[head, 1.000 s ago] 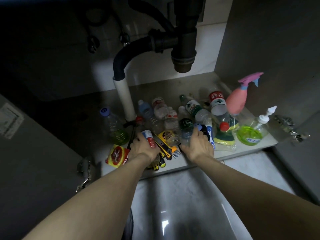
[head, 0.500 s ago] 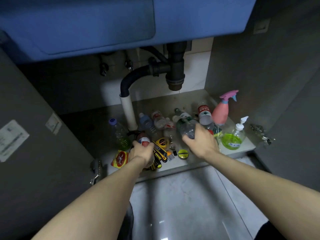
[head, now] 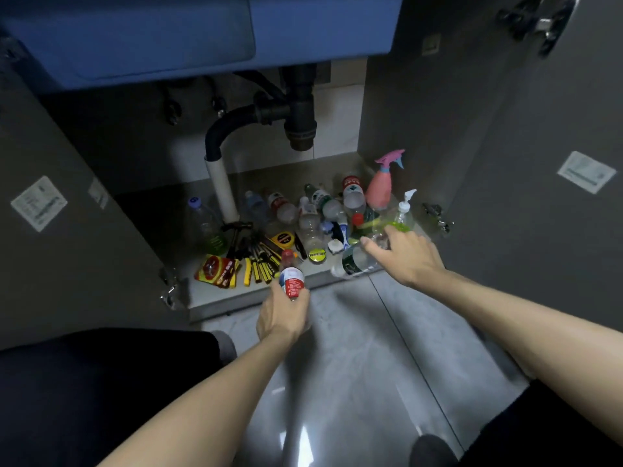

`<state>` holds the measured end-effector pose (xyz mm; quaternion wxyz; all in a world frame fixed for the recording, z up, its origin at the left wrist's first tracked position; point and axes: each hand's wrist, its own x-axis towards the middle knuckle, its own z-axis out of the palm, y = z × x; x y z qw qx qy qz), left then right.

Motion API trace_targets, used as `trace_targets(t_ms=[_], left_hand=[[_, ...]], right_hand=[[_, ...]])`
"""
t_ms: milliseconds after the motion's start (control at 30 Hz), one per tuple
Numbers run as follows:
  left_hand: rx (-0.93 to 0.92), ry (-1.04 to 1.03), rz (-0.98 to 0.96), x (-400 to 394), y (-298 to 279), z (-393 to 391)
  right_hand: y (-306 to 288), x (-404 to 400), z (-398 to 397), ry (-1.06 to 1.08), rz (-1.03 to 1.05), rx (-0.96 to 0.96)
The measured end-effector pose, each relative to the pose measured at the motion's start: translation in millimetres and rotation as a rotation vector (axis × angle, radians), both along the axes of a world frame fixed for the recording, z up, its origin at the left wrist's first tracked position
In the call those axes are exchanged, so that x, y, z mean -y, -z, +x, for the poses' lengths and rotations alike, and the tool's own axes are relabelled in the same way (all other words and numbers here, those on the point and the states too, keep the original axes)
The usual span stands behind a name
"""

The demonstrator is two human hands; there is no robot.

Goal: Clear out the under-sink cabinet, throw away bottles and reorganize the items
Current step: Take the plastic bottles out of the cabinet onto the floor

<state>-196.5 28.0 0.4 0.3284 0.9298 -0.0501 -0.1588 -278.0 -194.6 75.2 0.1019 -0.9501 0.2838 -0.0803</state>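
Observation:
My left hand [head: 281, 313] grips a small clear bottle with a red cap and red-white label [head: 291, 276], held just in front of the cabinet's front edge. My right hand [head: 403, 252] holds a clear plastic bottle with a dark green label [head: 352, 262], lying sideways at the shelf's front edge. Several more empty plastic bottles [head: 312, 210] lie heaped on the cabinet floor [head: 215, 294] behind both hands. A bottle with green liquid [head: 207, 227] stands at the left by the white pipe.
A pink spray bottle [head: 382, 183] and a green soap pump bottle [head: 403, 217] stand at the right. Yellow-black tools [head: 258, 264], a tape measure [head: 283, 239], a red-yellow packet [head: 217, 271] and a round tin [head: 317, 255] lie in front. The drain pipe [head: 300, 109] hangs above. Both doors stand open.
Both hands have drawn back from the heap toward the shelf's front edge, each carrying a bottle. The camera has pulled back and now shows the floor and both doors.

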Motion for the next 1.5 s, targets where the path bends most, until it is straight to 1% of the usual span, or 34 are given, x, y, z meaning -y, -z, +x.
trace_targets(t_ms=[100,233,333,433,567,700,800,1000,1267,1367,1500], left_hand=[[-0.031,0.108,0.032,-4.4,18.3,-16.6],[-0.098,0.231,0.077,-7.7,43.6,-23.2],[-0.166,0.274,0.098,-5.3,66.6,-19.1],[-0.245,0.255,0.088,1.1,92.4,-12.2],[-0.356,0.197,0.066,17.7,122.3,-4.2],[-0.367,0.146,0.062,42.6,145.7,3.6],[-0.379,0.157,0.051,63.0,160.9,5.4],[-0.45,0.177,0.015,86.7,179.7,3.0],[-0.401,0.252,0.065,86.6,180.4,0.3],[-0.399,0.235,0.074,78.7,169.2,4.4],[-0.397,0.246,0.084,60.9,145.5,17.7]], right_hand=[[24.4,0.7,-23.8,0.031,0.07,-0.095],[72.3,-7.7,-43.7,0.114,0.248,-0.188],[105.5,-12.7,-47.7,0.159,0.39,-0.201],[128.7,-10.0,-42.9,0.218,0.504,-0.157],[153.9,-3.9,-28.8,0.314,0.585,-0.072],[184.0,-4.6,-21.7,0.419,0.688,-0.018],[209.2,-10.0,-26.4,0.452,0.764,-0.061],[243.3,-6.1,-45.9,0.428,0.801,-0.225],[252.7,-0.8,-54.6,0.404,0.765,-0.328],[244.9,0.0,-52.4,0.415,0.751,-0.334],[226.8,-1.7,-42.9,0.431,0.747,-0.279]])
